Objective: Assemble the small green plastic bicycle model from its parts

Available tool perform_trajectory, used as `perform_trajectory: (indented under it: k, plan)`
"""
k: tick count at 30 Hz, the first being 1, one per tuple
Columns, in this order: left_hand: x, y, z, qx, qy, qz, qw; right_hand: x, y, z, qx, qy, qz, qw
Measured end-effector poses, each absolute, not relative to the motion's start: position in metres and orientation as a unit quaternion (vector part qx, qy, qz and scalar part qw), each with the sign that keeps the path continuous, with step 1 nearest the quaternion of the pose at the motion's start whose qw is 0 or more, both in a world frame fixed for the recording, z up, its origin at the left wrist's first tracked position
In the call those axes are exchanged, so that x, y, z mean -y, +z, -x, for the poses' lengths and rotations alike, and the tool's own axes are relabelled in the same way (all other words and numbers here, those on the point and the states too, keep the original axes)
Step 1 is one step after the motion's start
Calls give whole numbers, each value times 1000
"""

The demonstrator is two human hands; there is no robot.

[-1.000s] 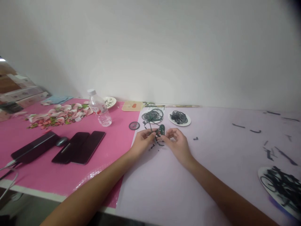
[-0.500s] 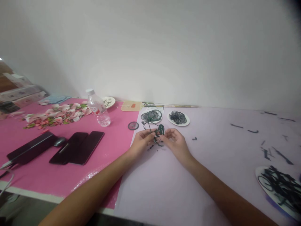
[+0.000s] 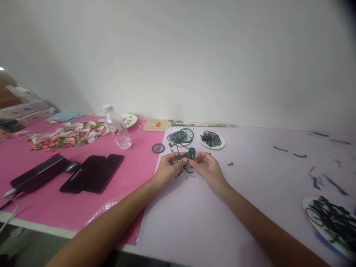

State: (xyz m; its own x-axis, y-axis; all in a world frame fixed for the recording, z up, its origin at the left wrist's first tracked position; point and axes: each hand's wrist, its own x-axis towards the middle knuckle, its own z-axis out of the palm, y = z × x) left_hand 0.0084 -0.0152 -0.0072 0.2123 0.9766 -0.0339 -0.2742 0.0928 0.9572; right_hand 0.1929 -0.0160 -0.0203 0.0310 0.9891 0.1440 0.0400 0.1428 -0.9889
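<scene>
Between my hands, above the pale lilac sheet, is a dark green model bicycle frame point(image 3: 191, 152) with thin bars. My left hand point(image 3: 171, 165) pinches it from the left, thumb and fingers closed on its lower part. My right hand point(image 3: 207, 165) grips the same frame from the right, with thumb and fingertips meeting near its rounded part. My fingertips partly hide the frame. Just beyond it, spoked wheels point(image 3: 187, 135) lie on a small white plate. A single small wheel point(image 3: 158, 148) rests to the left on the pink cover. Small dark pieces point(image 3: 190, 171) show below my fingers.
A second plate of black parts point(image 3: 211, 139) stands behind my right hand. Loose black pieces point(image 3: 335, 184) and a plate of frames point(image 3: 330, 222) are on the right. To the left are a water bottle point(image 3: 118, 129), two phones point(image 3: 102, 174), a black box point(image 3: 39, 174) and petals point(image 3: 69, 135).
My left thumb and fingers have shifted slightly right along the bicycle frame, closer to my right fingertips. The frame has tilted a little and stays held in both hands.
</scene>
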Motion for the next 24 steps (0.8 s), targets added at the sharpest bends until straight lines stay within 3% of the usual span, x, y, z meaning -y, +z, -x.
perform_trajectory:
  k: [19,24]
  plan:
    - [13,-7,-8,-330,502,-387,700,21,-11,-190,514,456,494,533]
    - [15,-5,-8,-363,497,-416,669,21,-9,-190,523,446,494,533]
